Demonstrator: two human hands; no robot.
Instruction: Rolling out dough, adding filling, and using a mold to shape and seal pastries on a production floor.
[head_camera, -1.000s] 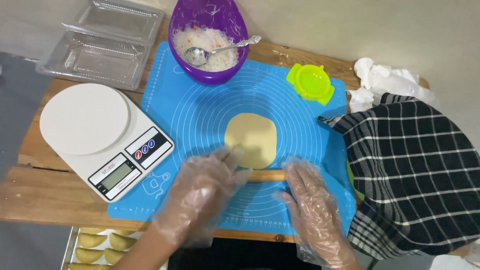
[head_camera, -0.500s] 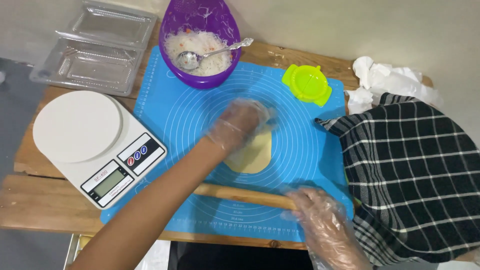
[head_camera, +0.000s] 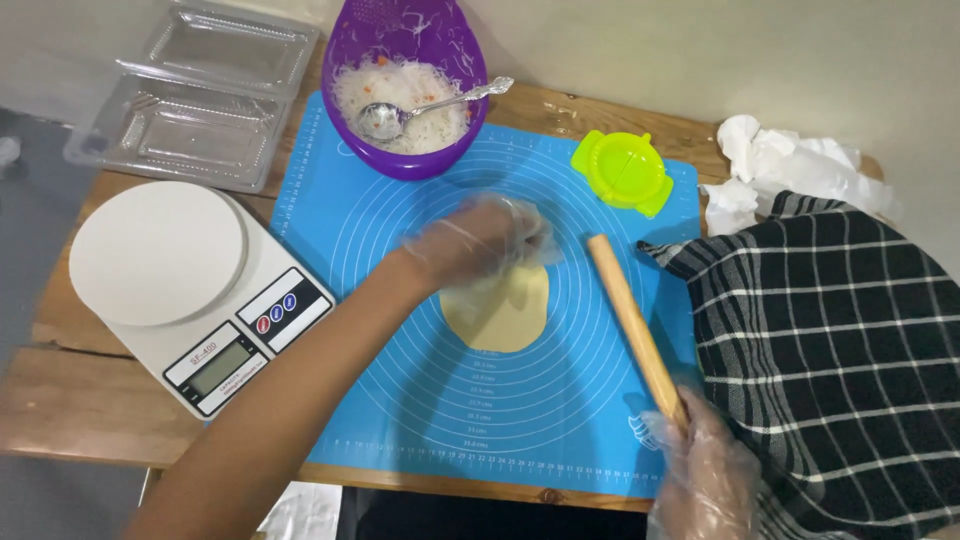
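Note:
A flat round of pale dough (head_camera: 503, 316) lies in the middle of a blue silicone mat (head_camera: 400, 390). My left hand (head_camera: 478, 240), in a clear plastic glove, rests on the dough's far edge with fingers curled onto it. My right hand (head_camera: 700, 470), also gloved, grips the near end of a wooden rolling pin (head_camera: 632, 322). The pin lies on the mat to the right of the dough, pointing away from me.
A purple bowl (head_camera: 440, 150) with white filling and a metal spoon (head_camera: 420, 110) stands at the mat's far edge. A green dumpling press (head_camera: 622, 170), a white kitchen scale (head_camera: 180, 290), clear plastic trays (head_camera: 190, 100), crumpled paper (head_camera: 790, 165) and a black checked cloth (head_camera: 830, 350) surround it.
The rolling pin lay crosswise near me and now points away, right of the dough, held by my right hand alone. My left hand reached forward onto the dough's far edge.

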